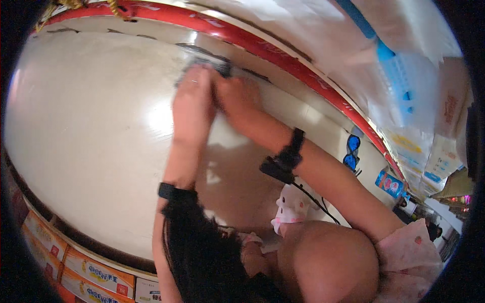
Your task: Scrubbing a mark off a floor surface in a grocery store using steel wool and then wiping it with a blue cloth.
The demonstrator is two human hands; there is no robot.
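My left hand (193, 94) and my right hand (238, 96) are side by side near the far edge of a large pale, glossy board-like surface (83, 113). Both are at a grey and black item (223, 66), blurred, perhaps a cloth, which lies against the surface. The fingers of my left hand bend over it; those of my right hand are mostly hidden and blurred. A black strap (176, 191) is round my left wrist. A black strap with a small device (282, 163) and a cable is on my right forearm.
A red strip (265, 53) edges a shelf with plastic-wrapped packs (409, 140). Orange and white cartons (98, 270) are stacked lower left. A blue-labelled bottle (390, 184) stands at right. A bare knee (337, 261), a white plush-like figure (293, 204) and dark hair are near the bottom.
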